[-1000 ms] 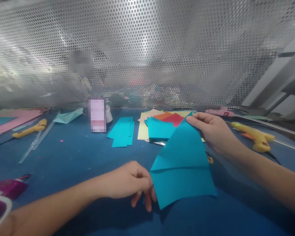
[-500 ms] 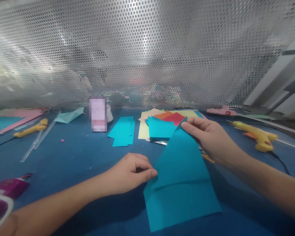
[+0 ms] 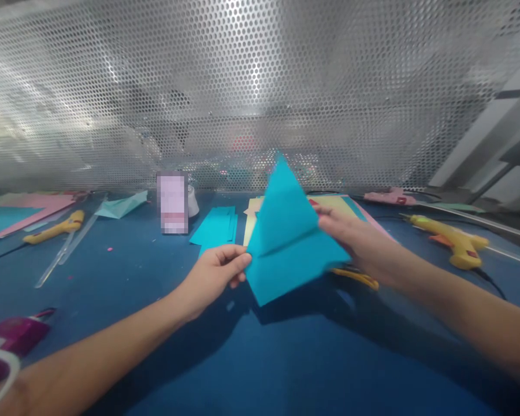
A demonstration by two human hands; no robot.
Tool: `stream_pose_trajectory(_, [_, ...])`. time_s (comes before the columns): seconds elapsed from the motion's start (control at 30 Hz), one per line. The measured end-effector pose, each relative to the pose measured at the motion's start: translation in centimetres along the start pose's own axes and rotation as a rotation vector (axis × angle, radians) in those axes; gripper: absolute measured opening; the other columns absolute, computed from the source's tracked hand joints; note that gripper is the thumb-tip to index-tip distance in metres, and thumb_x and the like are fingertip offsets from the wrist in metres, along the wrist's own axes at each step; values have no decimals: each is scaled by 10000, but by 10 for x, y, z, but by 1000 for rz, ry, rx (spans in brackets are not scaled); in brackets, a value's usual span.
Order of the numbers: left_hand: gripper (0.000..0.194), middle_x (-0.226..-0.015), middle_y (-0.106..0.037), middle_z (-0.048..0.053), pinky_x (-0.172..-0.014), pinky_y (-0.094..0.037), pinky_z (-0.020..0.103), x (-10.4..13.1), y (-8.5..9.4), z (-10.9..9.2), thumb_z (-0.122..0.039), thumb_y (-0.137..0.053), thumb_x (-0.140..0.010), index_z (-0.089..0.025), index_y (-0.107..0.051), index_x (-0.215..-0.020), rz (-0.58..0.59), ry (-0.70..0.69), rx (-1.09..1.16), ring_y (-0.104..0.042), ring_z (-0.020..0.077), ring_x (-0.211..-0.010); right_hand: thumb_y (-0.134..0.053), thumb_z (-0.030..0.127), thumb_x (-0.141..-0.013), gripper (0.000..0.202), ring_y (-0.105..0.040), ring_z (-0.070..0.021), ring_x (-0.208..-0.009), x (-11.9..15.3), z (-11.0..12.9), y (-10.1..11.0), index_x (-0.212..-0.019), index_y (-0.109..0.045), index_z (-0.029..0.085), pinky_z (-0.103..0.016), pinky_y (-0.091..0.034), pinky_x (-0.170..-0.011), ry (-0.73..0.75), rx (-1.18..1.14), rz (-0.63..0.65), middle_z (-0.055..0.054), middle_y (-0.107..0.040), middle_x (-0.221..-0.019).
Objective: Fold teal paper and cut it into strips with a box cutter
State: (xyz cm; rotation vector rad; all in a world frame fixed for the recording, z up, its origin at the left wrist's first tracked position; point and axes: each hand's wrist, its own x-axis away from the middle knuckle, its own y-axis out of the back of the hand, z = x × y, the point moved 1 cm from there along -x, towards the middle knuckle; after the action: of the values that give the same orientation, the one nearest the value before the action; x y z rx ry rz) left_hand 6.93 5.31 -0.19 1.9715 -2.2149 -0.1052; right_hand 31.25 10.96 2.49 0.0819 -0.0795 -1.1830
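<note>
Head view – two hands (image 3: 212, 274) (image 3: 351, 242) hold one folded teal sheet (image 3: 290, 242)

The folded teal paper (image 3: 288, 242) hides the right hand's fingertips and part of the paper stack (image 3: 351, 203).

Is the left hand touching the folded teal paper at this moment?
Touching. The head view shows the left hand with its fingertips pinching the left edge of the folded teal paper, which is lifted off the blue table; the right hand grips the other side.
</note>
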Motion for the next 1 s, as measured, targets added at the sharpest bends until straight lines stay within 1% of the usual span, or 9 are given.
stream_pose_trajectory(0.1, [289,-609,-577,-25,-551,-420,237,-1,-2,2,-397,-740,-707,-162,-607,-810,3,22,96,-525,108,-564,-744,385,-738,615,-671,-189,-802,5,-3,-5,-1280,-474,277,-333,-574,-725,-140,-21,84,-47,-674,-1073])
stream_pose_trajectory(0.2, [303,-732,-628,11,-550,-450,241,3,-7,-1,-330,-780,-679,-152,-617,-861,79,31,139,-577,121,-602,-721,378,-758,549,-671,-213,-868,8,3,-6,-1247,-493,276,-375,-574,-778,-47,-43,1,-41,-668,-1090])
stream_pose_trajectory(0.33, [313,-1092,-581,67,-543,-478,215,4,-5,-9,-325,-691,-802,-174,-589,-1056,-109,-49,325,-613,128,-728,-705,348,-764,358,-668,-220,-775,15,21,-2,-1093,-594,263,-360,-575,-676,216,255,-230,-28,-688,-981])
stream_pose_trajectory(0.43, [168,-1053,-532,37,-559,-483,185,1,5,-15,-303,-548,-905,-181,-559,-1021,-392,-84,547,-599,100,-725,-668,250,-796,218,-645,-173,-709,29,34,-8,-1010,-634,264,-288,-538,-620,549,628,-341,-6,-695,-923])
stream_pose_trajectory(0.5, [223,-1000,-518,42,-502,-466,193,-2,10,-18,-362,-443,-947,-172,-542,-1006,-409,-46,606,-591,108,-669,-616,186,-833,177,-642,-147,-722,42,35,-18,-996,-633,252,-249,-517,-620,795,810,-296,7,-705,-888])
stream_pose_trajectory(0.6, [293,-984,-500,58,-487,-461,220,-4,12,-18,-431,-445,-924,-162,-526,-1006,-303,4,567,-594,144,-680,-489,158,-913,176,-652,-147,-762,60,25,-38,-977,-639,226,-256,-506,-660,966,984,34,-9,-721,-867])
stream_pose_trajectory(0.7, [282,-1040,-499,53,-578,-485,235,-1,10,-13,-304,-637,-801,-190,-528,-1034,-228,23,328,-591,164,-798,-354,110,-936,327,-624,-161,-661,77,10,-58,-1009,-665,178,-293,-493,-588,1088,1159,363,-59,-731,-886])
stream_pose_trajectory(0.9, [161,-1184,-572,75,-1006,-397,388,14,-3,-8,-229,-576,-874,-218,-643,-1020,283,-544,-600,-532,231,-1130,-384,108,-931,296,-568,-170,-633,90,-3,-74,-1002,-664,175,-301,-466,-565,1142,1204,490,-46,-723,-917])
stream_pose_trajectory(1.0, [419,-1461,-429,82,-1114,-280,460,19,-7,-5,-379,-552,-929,-240,-517,-1323,519,-571,-866,-325,297,-1375,-388,132,-945,269,-559,-165,-652,88,-6,-74,-1000,-650,158,-288,-455,-587,1112,1190,602,-43,-700,-888])
